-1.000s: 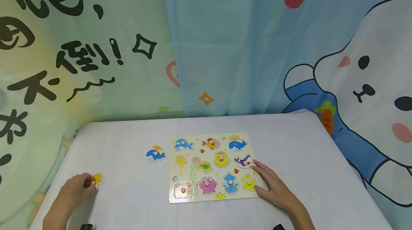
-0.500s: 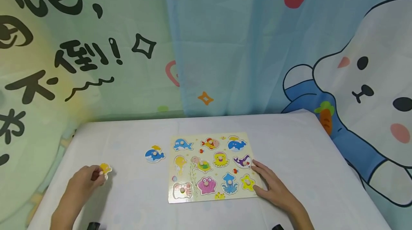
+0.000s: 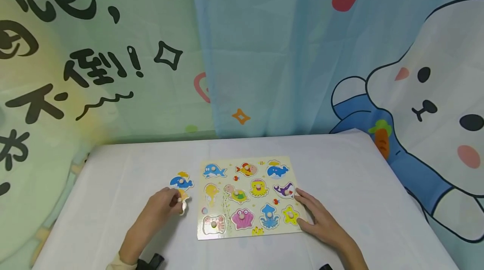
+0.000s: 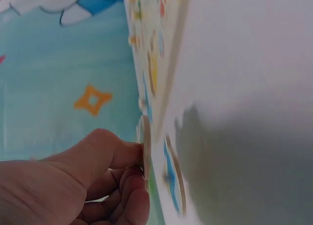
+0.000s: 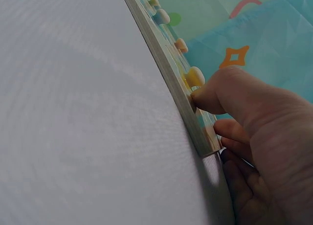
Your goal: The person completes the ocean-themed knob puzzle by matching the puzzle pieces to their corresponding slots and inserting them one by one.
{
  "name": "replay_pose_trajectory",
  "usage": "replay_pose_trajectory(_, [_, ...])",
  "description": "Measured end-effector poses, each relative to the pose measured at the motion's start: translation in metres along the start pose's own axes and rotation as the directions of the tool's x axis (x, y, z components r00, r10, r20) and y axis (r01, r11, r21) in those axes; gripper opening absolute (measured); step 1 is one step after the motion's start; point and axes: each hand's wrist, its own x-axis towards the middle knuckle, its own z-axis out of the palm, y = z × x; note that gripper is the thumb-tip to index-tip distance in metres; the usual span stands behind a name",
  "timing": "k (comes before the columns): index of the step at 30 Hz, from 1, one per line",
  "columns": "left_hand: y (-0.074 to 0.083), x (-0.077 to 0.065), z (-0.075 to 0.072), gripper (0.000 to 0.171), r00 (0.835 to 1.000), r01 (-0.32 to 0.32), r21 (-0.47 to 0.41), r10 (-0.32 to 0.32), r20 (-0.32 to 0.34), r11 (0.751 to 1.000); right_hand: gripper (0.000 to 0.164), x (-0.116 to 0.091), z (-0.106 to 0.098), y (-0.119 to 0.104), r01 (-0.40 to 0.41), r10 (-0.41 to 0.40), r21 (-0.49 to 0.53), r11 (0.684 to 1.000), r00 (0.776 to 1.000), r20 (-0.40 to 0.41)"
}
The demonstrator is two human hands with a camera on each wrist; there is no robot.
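My left hand (image 3: 160, 207) pinches a yellow puzzle piece (image 3: 183, 196) between thumb and fingers. In the left wrist view this piece (image 4: 146, 146) is seen edge-on, and most of its picture is hidden. Just beyond it, a blue whale puzzle piece (image 3: 180, 183) lies on the white cloth. To the right is a cream sea-animal puzzle board (image 3: 227, 236) with knobbed pieces. My right hand (image 3: 321, 219) rests on the board's right edge, fingers spread. In the right wrist view, its thumb (image 5: 210, 95) touches the top beside a knob.
The board's yellow recess (image 3: 212, 194) at left and whale recess (image 3: 277, 171) at top right show no knobs. A pink shell piece (image 3: 243, 219) and a turtle piece (image 3: 238, 194) sit in the board. A printed curtain (image 3: 257, 51) hangs behind the white-covered table (image 3: 378, 177).
My left hand has lifted the yellow piece from the table's left side and carried it right, close to the whale piece. My right hand has stayed on the board's edge.
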Motion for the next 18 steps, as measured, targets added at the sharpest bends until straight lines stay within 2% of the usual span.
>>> replay_pose_trajectory(5, [0.018, 0.016, 0.018, 0.008, 0.993, -0.116, -0.002, 0.116, -0.023, 0.993, 0.061, -0.001, 0.001, 0.0, 0.022, -0.022, 0.0, 1.0, 1.0, -0.013])
replay_pose_trajectory(9, [0.028, 0.027, 0.029, 0.008, 0.97, -0.238, 0.001, 0.238, -0.05, 0.971, 0.061, -0.001, 0.0, 0.0, 0.018, -0.018, 0.002, 1.0, 1.0, -0.017])
replay_pose_trajectory(10, [0.029, 0.029, 0.031, 0.007, 0.967, -0.251, 0.001, 0.251, -0.049, 0.968, 0.06, -0.001, 0.0, 0.0, 0.018, -0.018, 0.001, 1.0, 1.0, -0.017])
replay_pose_trajectory(12, [0.033, 0.033, 0.036, 0.006, 0.968, -0.25, -0.007, 0.25, -0.035, 0.968, 0.061, 0.0, 0.0, -0.001, 0.003, -0.003, 0.008, 1.0, 1.0, -0.009])
replay_pose_trajectory(18, [0.04, 0.041, 0.048, 0.004, 0.983, -0.178, -0.034, 0.18, 0.046, 0.983, 0.061, 0.0, -0.002, -0.001, -0.014, 0.013, 0.032, 0.999, 1.0, 0.008])
